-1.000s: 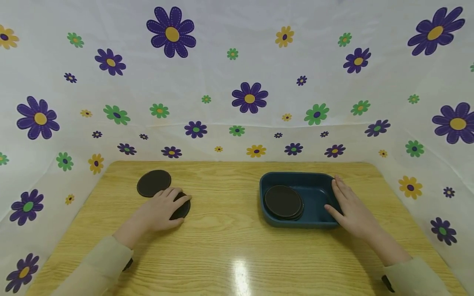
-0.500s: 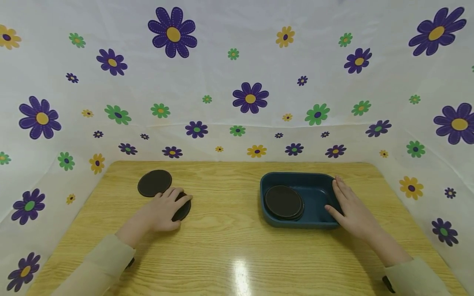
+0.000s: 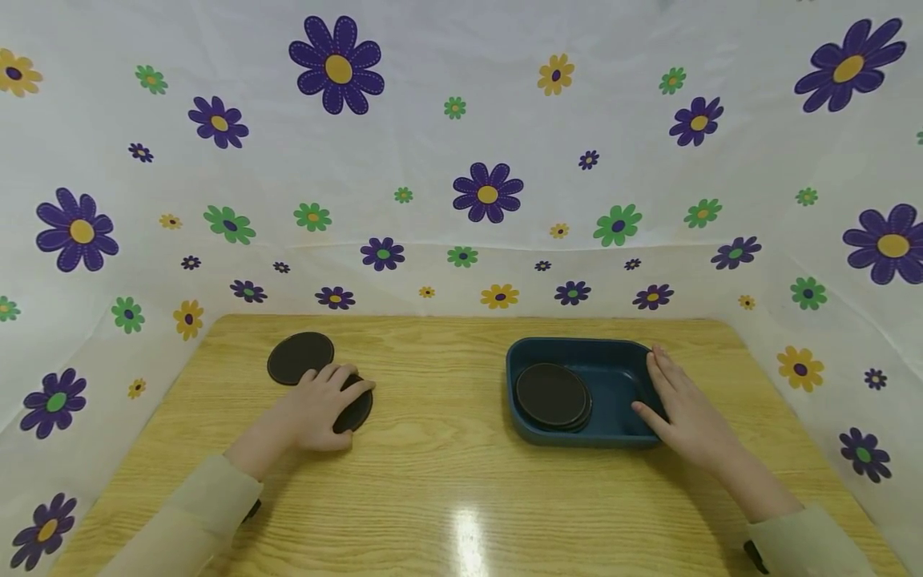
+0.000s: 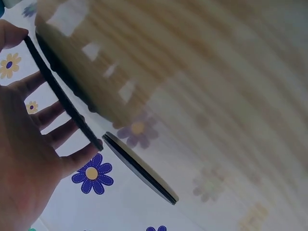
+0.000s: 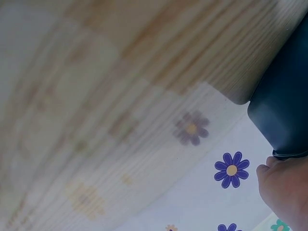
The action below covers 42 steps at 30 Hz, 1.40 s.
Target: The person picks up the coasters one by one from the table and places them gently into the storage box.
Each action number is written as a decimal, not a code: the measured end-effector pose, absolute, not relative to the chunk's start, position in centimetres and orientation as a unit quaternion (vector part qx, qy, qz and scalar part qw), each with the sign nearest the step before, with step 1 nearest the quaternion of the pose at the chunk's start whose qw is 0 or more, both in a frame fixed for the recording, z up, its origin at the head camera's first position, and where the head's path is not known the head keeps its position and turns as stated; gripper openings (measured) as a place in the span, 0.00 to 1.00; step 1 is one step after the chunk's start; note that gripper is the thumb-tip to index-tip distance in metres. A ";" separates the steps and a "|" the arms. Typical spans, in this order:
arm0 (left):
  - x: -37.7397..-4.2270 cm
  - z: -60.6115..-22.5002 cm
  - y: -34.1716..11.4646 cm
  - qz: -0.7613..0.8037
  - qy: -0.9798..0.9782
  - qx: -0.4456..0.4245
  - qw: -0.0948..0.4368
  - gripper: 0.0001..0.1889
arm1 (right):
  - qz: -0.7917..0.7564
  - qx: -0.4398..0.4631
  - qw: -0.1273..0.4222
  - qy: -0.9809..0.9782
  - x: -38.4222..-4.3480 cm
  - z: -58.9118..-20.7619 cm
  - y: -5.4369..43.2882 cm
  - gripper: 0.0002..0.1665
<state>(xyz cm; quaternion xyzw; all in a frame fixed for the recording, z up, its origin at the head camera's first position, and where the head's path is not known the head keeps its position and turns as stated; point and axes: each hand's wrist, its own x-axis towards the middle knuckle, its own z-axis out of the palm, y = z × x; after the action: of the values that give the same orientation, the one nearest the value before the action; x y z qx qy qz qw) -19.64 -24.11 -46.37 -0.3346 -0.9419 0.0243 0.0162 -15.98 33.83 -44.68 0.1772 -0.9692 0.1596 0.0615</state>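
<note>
My left hand [image 3: 320,413] grips a thin round black coaster [image 3: 355,407] by its edge, thumb on the near side and fingers on the far side. In the left wrist view this coaster [image 4: 62,98] stands slightly apart from its dark reflection in the tabletop. Just behind it lies a second black coaster [image 3: 300,358], flat on the table. On the right, my right hand [image 3: 688,417] rests on the right rim of a dark blue rectangular box [image 3: 620,393], fingers straight, thumb over the inside. Stacked coasters [image 3: 551,394] lie in the box's left part.
The glossy wooden table [image 3: 433,481] reaches back to a white flowered curtain [image 3: 404,160], which also encloses both sides. Bare tabletop stretches between the left hand and the box.
My left thumb has shifted slightly inward on the coaster's near edge since the earliest frame. The box, its stack and my right hand keep their places.
</note>
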 end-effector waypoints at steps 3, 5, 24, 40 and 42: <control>-19.7 -46.3 -24.0 0.029 -0.940 -0.340 0.020 0.39 | 0.161 0.177 0.058 -0.969 -15.9 -44.7 33.8 0.51; -19.7 -46.3 -23.8 0.029 -0.938 -0.344 0.021 0.39 | 0.161 0.177 0.057 -0.969 -15.9 -44.7 33.8 0.51; -21.1 -44.4 -20.2 0.021 -0.925 -0.379 0.018 0.41 | 0.166 0.175 0.050 -0.969 -15.7 -44.5 33.8 0.51; -21.9 -43.6 -16.9 0.018 -0.912 -0.409 0.030 0.41 | 0.173 0.175 0.048 -0.968 -15.7 -44.5 33.8 0.51; -22.0 -43.4 -16.4 0.020 -0.911 -0.411 0.028 0.41 | 0.172 0.175 0.049 -0.968 -15.8 -44.5 33.9 0.51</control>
<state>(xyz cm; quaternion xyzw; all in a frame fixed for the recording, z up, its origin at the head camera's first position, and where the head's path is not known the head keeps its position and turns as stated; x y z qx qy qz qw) -22.01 -16.41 -43.39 -0.4106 -0.9111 0.0202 0.0283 -15.75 33.89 -44.50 0.1749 -0.9682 0.1723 0.0488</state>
